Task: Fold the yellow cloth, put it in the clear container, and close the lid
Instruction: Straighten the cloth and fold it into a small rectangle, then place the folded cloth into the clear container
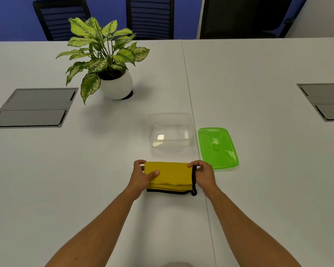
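A yellow cloth (172, 175) with black trim lies folded into a narrow rectangle on the white table (85, 170). My left hand (142, 177) grips its left end, thumb on top. My right hand (203, 175) pinches its right end at the black edge. Just beyond the cloth stands the clear container (170, 130), open, with nothing inside. Its green lid (218, 148) lies flat on the table to the container's right, close to my right hand.
A potted plant (106, 60) in a white pot stands at the back left. Grey cable hatches sit in the table at the far left (33, 107) and far right (324, 101). Black chairs (150, 16) line the far edge.
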Motion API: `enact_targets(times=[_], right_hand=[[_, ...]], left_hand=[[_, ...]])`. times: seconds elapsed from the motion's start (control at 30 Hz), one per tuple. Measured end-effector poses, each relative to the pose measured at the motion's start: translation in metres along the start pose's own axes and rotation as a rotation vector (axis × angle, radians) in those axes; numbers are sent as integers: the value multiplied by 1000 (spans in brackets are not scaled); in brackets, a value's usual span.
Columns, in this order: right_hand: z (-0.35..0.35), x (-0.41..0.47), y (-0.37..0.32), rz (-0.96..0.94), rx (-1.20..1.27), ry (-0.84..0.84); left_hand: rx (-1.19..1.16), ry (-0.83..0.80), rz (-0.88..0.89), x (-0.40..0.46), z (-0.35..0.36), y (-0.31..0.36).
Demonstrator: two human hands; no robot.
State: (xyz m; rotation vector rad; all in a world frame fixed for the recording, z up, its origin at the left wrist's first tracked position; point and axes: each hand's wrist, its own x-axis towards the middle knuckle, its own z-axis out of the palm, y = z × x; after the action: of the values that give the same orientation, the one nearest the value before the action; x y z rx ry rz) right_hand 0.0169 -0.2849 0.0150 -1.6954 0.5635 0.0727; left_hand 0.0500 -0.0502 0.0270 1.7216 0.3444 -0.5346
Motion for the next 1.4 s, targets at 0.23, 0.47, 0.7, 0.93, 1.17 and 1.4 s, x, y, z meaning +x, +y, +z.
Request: enact_targets(times=[0.23, 0.47, 0.7, 0.93, 1.17, 1.4], right_hand=[[10, 11, 7, 92, -51, 159], [24, 5, 17, 209, -173, 69], [32, 4, 13, 167, -249, 117], [34, -7, 20, -24, -295, 64], [34, -18, 45, -170, -629, 22], [39, -6, 36, 150, -571, 66]], left_hand=[[85, 92, -75, 26, 6, -9], [205, 174, -102, 37, 10, -20], [220, 86, -191, 39, 6, -18], [116, 41, -209, 34, -5, -23], [194, 104, -165, 24, -3, -29], [470, 149, -100, 22, 5, -29]])
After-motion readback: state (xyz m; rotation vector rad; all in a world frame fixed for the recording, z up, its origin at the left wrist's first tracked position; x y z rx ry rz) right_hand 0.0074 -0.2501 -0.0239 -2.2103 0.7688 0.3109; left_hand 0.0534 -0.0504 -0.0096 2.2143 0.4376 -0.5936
